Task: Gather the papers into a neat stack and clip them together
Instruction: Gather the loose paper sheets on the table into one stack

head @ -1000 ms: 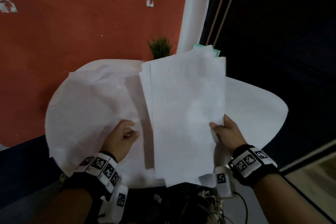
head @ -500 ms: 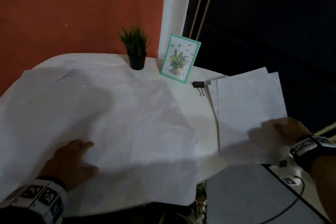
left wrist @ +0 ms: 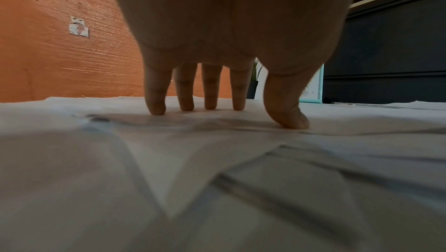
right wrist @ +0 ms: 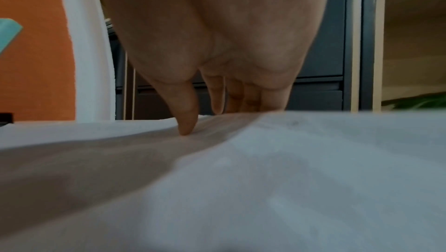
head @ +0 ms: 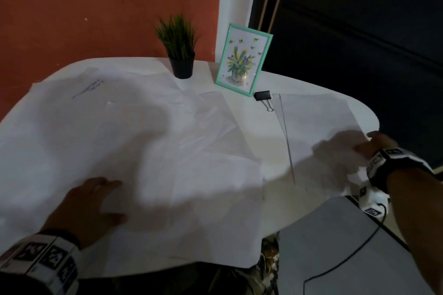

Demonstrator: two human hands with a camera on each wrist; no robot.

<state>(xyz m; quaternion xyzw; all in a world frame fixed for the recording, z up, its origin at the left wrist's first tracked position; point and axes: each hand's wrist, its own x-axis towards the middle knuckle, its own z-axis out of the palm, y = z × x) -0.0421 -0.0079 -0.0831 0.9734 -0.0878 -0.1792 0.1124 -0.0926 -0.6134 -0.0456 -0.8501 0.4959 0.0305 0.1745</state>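
Observation:
Several loose white sheets lie spread and overlapping over the left and middle of the white table. My left hand lies flat on them near the front edge. In the left wrist view its straight fingers and thumb press tips down on the paper. A smaller, roughly squared stack lies at the table's right. My right hand rests on that stack's near right corner, the thumb touching the paper. A black binder clip lies untouched between the two groups, by the stack's far left corner.
A small potted plant and a teal-framed flower picture stand at the table's back. An orange wall rises behind, dark cabinets to the right. A grey surface with a black cable sits below the table's front right edge.
The stack my right hand held up a second ago now lies flat at the table's right. My left hand has gone from curled to flat on the loose sheets.

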